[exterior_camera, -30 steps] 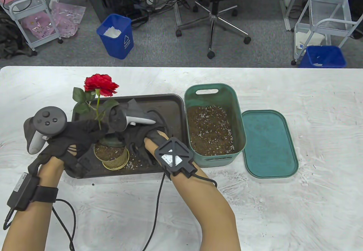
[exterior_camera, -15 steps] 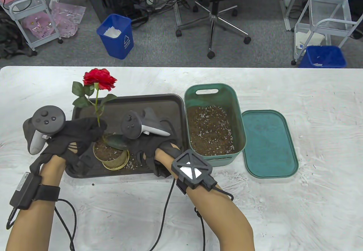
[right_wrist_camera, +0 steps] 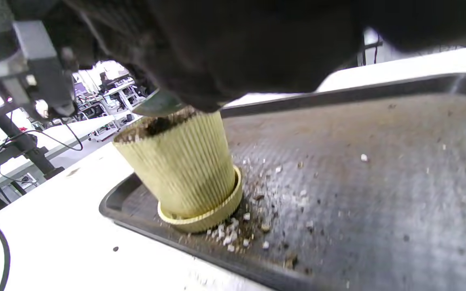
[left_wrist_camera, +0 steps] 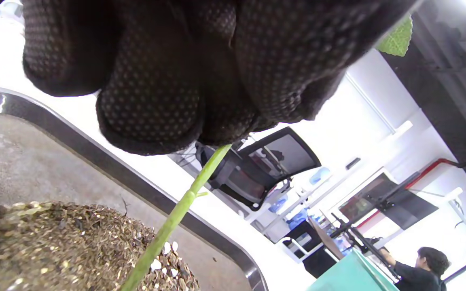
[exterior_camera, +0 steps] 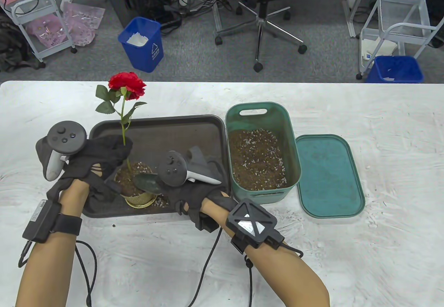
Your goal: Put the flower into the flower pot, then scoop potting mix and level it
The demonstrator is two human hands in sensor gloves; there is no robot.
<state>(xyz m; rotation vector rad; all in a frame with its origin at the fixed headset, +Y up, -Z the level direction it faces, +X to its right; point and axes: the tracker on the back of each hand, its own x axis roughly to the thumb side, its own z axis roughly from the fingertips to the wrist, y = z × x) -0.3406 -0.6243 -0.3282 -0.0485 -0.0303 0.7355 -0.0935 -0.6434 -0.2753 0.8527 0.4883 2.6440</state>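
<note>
My left hand point(left_wrist_camera: 200, 68) fills the top of the view, gloved fingers point(left_wrist_camera: 148, 105) curled round the green stem point(left_wrist_camera: 176, 214) of the flower. The stem slants down into the potting mix point(left_wrist_camera: 67, 246) heaped at the lower left. Behind it runs the dark tray point(left_wrist_camera: 107, 165) rim, with a teal bin point(left_wrist_camera: 350, 275) corner at lower right.

tray point(exterior_camera: 194, 126) back bare — bin point(exterior_camera: 260, 151) flanks right

Red flower point(exterior_camera: 126, 84) upright in ribbed yellow flower pot point(exterior_camera: 136, 192), potting mix point(exterior_camera: 258, 158) in green bin
</note>
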